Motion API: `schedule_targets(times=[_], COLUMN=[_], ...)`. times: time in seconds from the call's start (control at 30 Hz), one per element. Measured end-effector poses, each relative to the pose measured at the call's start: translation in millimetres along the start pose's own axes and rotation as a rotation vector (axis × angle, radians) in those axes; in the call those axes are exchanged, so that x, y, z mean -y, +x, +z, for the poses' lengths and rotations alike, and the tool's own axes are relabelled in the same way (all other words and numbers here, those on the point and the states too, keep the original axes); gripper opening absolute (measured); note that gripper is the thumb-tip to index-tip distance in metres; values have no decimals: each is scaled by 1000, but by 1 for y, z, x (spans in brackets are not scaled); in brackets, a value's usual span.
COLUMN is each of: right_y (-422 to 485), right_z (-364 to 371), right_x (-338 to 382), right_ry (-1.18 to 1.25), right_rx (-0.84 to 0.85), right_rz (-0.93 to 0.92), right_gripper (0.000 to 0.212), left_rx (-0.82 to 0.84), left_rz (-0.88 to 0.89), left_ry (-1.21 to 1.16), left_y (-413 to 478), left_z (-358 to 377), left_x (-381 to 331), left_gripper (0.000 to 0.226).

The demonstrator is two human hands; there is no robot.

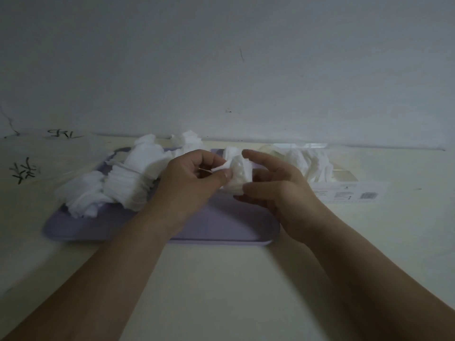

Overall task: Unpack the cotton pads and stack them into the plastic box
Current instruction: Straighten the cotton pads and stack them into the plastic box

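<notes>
A small stack of white cotton pads (pixel 240 173) sits between my two hands above the lilac tray (pixel 221 225). My left hand (pixel 192 178) pinches the edge of one pad with thumb and forefinger. My right hand (pixel 278 190) holds the stack from the right, thumb under it and fingers curled over the top. Loose heaps of cotton pads (pixel 123 183) cover the tray's left half. The clear plastic box (pixel 339 178) stands to the right of the tray with several pads (pixel 312 163) inside.
A clear plastic bag (pixel 49 153) with black print lies at the left of the pale table. More pads (pixel 187 140) lie behind the tray by the white wall. A label with a barcode (pixel 354 194) is on the box's front.
</notes>
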State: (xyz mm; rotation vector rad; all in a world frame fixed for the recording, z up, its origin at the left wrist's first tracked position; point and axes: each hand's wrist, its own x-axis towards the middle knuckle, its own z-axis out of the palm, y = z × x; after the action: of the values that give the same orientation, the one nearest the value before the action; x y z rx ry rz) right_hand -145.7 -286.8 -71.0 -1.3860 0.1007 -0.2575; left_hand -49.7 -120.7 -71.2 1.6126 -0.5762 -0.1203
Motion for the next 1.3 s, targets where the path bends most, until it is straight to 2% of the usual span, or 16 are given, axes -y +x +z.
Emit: schedule_targets(times=[0.17,0.3,0.43,0.53,0.63,0.73,0.83,0.97,1.13,1.23,1.3], right_y=[0,1,1,2,3,4,4,2,1,0,1], right_z=[1,2,2,1,-1,-3,-2,0,-1,1,3], right_x=[-3,-5,-6,-7,-7,-7,-7,-7,-6,-4,-4], right_ry=[-93,-109,-115,-99,-65,-52,-79,-128,-155,-128,-139], right_rx=[2,-1,-32,-33,-61,-90,-66,-29,23,32,-19], right_rz=[-77,-73,-62,-53,-33,-35,-61,-97,-82,-77,-108], right_gripper=[55,59,55,56,63,62,62,59,63,52,35], left_rx=[-9,-98,-93,-92,-131,-19,146,170,125,97,58], left_rz=[2,88,211,163,88,59,19,59,75,59,40], left_ry=[44,150,238,210,16,-170,-149,2,29,38,64], left_y=[-2,1,0,-2,3,5,0,-1,1,1,3], left_z=[1,1,1,2,-1,-11,-10,-8,-8,-7,-7], left_x=[0,4,3,0,-3,-10,-13,-5,-3,-1,2], left_gripper=[9,19,22,20,15,12,11,27,24,22,30])
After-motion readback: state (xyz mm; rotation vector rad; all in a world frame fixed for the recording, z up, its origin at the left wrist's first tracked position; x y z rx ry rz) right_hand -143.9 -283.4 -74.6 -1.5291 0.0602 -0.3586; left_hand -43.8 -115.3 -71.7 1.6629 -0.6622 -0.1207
